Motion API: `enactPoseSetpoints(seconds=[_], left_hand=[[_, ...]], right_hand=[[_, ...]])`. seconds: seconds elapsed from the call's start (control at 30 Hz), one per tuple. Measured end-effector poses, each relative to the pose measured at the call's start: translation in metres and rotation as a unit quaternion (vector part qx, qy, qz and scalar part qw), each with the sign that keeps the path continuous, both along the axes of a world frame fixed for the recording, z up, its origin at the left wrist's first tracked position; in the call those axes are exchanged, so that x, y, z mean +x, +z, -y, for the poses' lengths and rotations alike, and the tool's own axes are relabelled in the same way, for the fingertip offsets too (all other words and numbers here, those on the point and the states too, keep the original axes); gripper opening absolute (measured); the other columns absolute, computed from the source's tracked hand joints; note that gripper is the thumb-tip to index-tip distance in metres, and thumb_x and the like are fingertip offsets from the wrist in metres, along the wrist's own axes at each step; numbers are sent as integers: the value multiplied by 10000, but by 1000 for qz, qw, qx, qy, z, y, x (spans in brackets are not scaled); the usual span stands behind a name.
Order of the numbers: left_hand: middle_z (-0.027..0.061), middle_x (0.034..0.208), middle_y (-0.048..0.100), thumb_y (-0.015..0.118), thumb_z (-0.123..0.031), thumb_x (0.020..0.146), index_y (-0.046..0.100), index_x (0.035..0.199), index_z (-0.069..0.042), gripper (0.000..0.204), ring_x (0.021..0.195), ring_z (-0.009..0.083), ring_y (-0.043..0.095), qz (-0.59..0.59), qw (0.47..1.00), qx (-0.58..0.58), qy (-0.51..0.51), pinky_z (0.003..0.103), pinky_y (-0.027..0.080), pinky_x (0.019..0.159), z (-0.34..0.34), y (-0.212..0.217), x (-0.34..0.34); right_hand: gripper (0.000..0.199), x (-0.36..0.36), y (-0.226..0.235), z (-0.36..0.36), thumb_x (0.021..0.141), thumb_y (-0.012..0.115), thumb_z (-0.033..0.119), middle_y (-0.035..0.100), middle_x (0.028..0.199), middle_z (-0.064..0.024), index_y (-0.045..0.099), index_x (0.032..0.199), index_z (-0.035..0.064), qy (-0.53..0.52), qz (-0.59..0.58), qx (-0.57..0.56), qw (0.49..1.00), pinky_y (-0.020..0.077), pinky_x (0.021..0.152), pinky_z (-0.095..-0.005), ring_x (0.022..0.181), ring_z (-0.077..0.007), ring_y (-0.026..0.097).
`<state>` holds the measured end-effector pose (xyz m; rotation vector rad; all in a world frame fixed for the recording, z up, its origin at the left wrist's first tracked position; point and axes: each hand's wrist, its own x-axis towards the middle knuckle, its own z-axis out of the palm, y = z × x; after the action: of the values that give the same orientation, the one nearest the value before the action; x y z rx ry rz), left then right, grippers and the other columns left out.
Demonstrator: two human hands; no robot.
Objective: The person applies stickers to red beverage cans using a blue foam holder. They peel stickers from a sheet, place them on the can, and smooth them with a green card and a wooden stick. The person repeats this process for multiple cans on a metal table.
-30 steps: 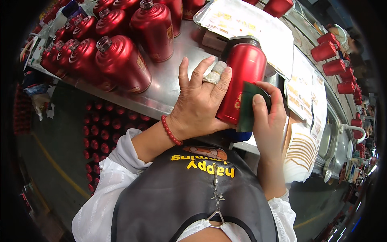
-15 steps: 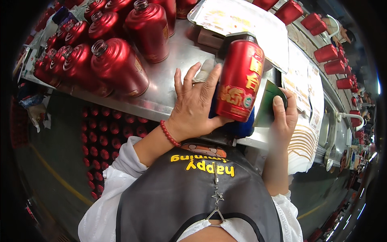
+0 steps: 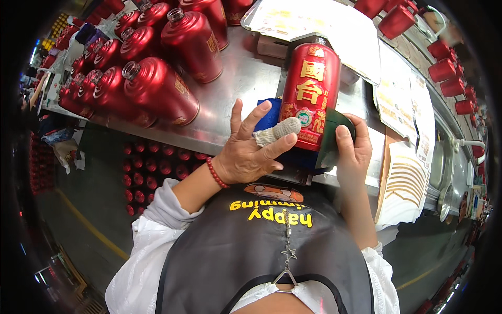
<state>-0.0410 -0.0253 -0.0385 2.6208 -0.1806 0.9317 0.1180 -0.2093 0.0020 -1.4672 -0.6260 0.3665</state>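
A red bottle point(image 3: 316, 78) with gold characters and a small round green-and-white label lies on a stand with blue cloth point(image 3: 267, 114) under it. My left hand point(image 3: 238, 149) is open, its fingers spread beside the bottle's lower end. A whitish knitted finger sleeve point(image 3: 280, 132) covers one finger, whose tip is at the bottle's lower edge. My right hand point(image 3: 356, 149) pinches a thin dark green flat sheet, like a flexible scraper point(image 3: 329, 133), against the bottle's lower right side. Whether the sheet presses on the bottle, I cannot tell.
Several red bottles point(image 3: 159, 94) stand at the left of the metal table point(image 3: 230, 68). White printed label sheets point(image 3: 314, 18) lie behind and to the right. More red bottles point(image 3: 442, 69) line a conveyor at far right. Crated bottles point(image 3: 151, 165) sit below the table's edge.
The bottle has turned so its characters face up more fully. My left hand has come off its side, fingers now over its lower end. The green sheet has moved against the bottle.
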Motion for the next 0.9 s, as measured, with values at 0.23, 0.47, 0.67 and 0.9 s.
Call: enactPoseSetpoints(seconds=[0.23, 0.47, 0.67, 0.9], left_hand=[[-109, 1334, 621, 661, -436, 883, 626, 1332, -373, 455, 1383, 254, 390, -20, 982, 163, -92, 634, 45, 1226, -14, 38, 23], [-134, 1164, 680, 725, -219, 809, 736, 1119, -335, 332, 1214, 173, 482, 44, 967, 212, -130, 596, 133, 1213, 7, 48, 59], [-35, 1169, 650, 733, -22, 749, 776, 1047, -269, 389, 1184, 240, 530, 104, 971, 189, -105, 582, 176, 1219, 22, 45, 49], [53, 1172, 654, 711, -56, 839, 753, 1060, -219, 278, 1220, 284, 507, 51, 986, 145, -57, 599, 195, 1208, 56, 58, 31]], right_hand=[[218, 8, 7, 1, 984, 623, 160, 681, 873, -85, 604, 1124, -6, 14, 54, -40, 998, 519, 732, -304, 796, -136, 618], [358, 62, 25, 86, 916, 493, -119, 492, 1517, -158, 655, 1214, -3, -23, 215, -9, 976, 481, 1053, -319, 1289, -223, 563], [262, 133, 28, 253, 801, 485, -153, 642, 1255, -144, 673, 937, -33, -96, 375, -427, 817, 470, 999, -339, 1194, -295, 610], [342, 60, -17, 289, 843, 626, -73, 606, 1208, -137, 709, 1160, 27, -139, 387, -440, 798, 457, 1010, -368, 1177, -313, 575]])
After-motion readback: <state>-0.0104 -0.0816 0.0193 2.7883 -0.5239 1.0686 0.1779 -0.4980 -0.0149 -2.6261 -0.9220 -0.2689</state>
